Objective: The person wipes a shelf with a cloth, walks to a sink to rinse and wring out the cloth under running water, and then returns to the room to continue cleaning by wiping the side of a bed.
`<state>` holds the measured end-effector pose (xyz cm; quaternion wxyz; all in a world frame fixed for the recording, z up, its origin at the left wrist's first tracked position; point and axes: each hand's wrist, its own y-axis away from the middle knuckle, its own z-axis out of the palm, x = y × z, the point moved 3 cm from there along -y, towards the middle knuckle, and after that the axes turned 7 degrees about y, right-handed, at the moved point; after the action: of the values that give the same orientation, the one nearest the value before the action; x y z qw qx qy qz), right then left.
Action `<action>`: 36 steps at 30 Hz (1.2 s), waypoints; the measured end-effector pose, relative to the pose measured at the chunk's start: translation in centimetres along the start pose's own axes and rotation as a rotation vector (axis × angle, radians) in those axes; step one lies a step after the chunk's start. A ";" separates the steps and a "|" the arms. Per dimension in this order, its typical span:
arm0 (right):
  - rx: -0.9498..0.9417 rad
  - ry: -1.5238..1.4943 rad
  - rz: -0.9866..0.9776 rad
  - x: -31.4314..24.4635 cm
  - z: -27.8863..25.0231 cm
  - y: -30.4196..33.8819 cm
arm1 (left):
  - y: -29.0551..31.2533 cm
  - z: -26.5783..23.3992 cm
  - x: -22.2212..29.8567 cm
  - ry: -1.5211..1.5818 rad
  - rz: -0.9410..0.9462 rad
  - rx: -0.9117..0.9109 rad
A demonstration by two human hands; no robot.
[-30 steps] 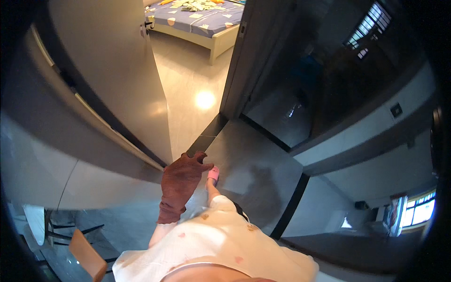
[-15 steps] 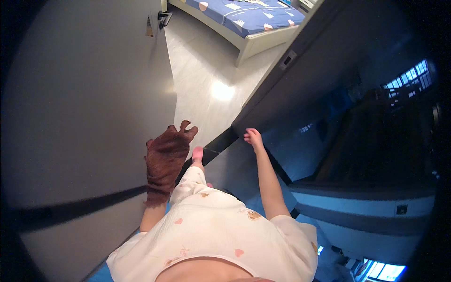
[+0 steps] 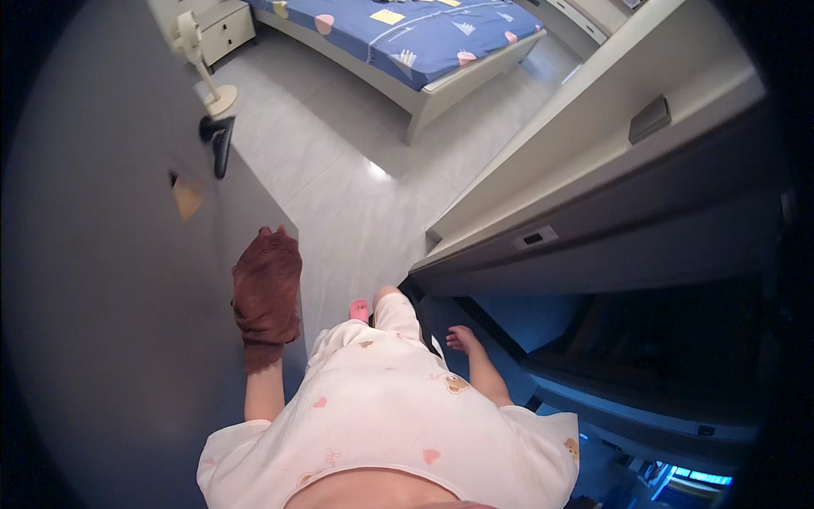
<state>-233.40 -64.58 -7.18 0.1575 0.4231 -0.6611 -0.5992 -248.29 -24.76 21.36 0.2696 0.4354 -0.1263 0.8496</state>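
A brown, wrinkled cloth glove (image 3: 270, 284) covers my left hand (image 3: 268, 297) down to the wrist. This hand is in front of the grey door (image 3: 127, 280) near its free edge; whether it touches the door I cannot tell. The glove hides how the fingers are set. My right hand (image 3: 462, 338) hangs low at my right side, bare and holding nothing, with its fingers loosely apart. A black door handle (image 3: 219, 146) sits farther up the door, beyond my left hand.
Ahead stands a bed (image 3: 424, 106) with a blue patterned sheet and pale frame. A white fan (image 3: 222, 100) and a drawer cabinet (image 3: 227, 32) are at the far left. The door frame (image 3: 543, 237) edges the right side. My pink slipper (image 3: 359, 310) is on the tiled floor (image 3: 339, 195).
I have moved forward into the doorway, so more of the bedroom shows. My right hand has dropped back toward my body. The gloved left hand has shifted left.
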 end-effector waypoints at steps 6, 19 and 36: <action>0.042 -0.112 0.295 1.8 -0.1 -1.6 | -9.1 5.0 -7.3 -0.088 -0.150 -0.413; 0.086 -0.241 -0.108 -21.2 -1.5 -9.4 | -26.1 14.3 -12.0 -1.163 0.287 -0.836; 0.134 -0.291 0.000 -37.0 -6.7 -13.1 | -40.2 30.1 -21.2 -1.095 0.479 -1.405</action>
<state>-201.82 -40.33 -6.73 0.0317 0.3414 -0.7155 -0.6087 -195.17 -12.60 21.15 0.1917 0.4752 -0.8097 0.2860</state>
